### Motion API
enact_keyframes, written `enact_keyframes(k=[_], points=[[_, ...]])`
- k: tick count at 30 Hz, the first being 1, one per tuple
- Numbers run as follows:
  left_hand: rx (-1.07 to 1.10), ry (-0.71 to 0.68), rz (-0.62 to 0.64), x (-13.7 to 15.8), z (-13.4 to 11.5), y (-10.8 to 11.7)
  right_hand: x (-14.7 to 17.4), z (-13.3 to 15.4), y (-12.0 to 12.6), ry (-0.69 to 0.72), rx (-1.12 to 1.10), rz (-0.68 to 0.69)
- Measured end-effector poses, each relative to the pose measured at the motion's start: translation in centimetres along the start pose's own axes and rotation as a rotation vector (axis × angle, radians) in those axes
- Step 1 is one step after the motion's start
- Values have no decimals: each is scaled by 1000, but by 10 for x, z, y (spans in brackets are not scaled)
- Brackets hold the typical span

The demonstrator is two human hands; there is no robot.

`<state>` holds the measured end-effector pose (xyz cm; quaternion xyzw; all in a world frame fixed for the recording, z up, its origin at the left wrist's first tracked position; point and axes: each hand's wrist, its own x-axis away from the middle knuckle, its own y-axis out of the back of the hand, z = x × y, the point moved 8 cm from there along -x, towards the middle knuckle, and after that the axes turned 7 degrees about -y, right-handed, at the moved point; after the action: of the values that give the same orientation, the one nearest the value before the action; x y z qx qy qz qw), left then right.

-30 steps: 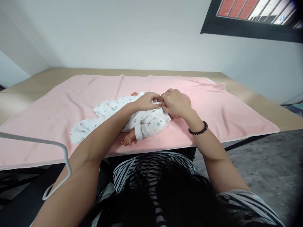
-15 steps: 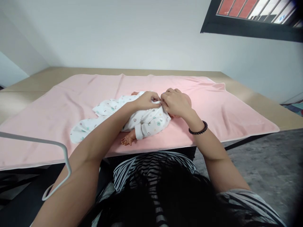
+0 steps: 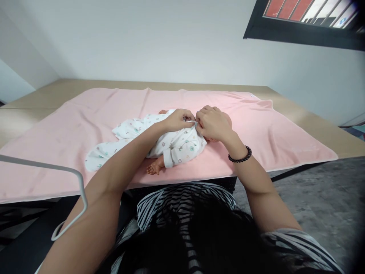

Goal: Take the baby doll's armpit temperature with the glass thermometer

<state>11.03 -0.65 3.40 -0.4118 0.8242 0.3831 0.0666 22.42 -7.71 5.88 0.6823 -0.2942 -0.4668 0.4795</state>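
A baby doll (image 3: 155, 166) lies on its back across a pink blanket (image 3: 251, 125), its head at the right and mostly behind my right hand. It wears a white printed romper (image 3: 182, 147). My left hand (image 3: 180, 120) pinches the edge of the romper's front near the neck. Right beside it, my right hand (image 3: 211, 123) has its fingers closed on the same cloth edge, pulled up slightly between both hands. Any fastener there is hidden by my fingers. The legs of the romper spread out flat to the left.
The blanket covers most of a wooden table (image 3: 302, 125) that stands against a white wall (image 3: 159, 42). A grey bent cable or tube (image 3: 42, 164) crosses the lower left, over my left forearm. A dark-framed barred window (image 3: 308, 23) is at the upper right.
Both hands stay at the romper's neckline with only slight finger shifts. The doll lies as before, and the whole view has moved a little.
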Motion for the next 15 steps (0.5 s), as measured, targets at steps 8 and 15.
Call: enact_keyframes(k=[8, 15], points=[[75, 2, 62, 1, 3, -2, 1, -1, 3, -13, -21, -15], [62, 44, 83, 1, 2, -2, 1, -2, 5, -15, -36, -2]])
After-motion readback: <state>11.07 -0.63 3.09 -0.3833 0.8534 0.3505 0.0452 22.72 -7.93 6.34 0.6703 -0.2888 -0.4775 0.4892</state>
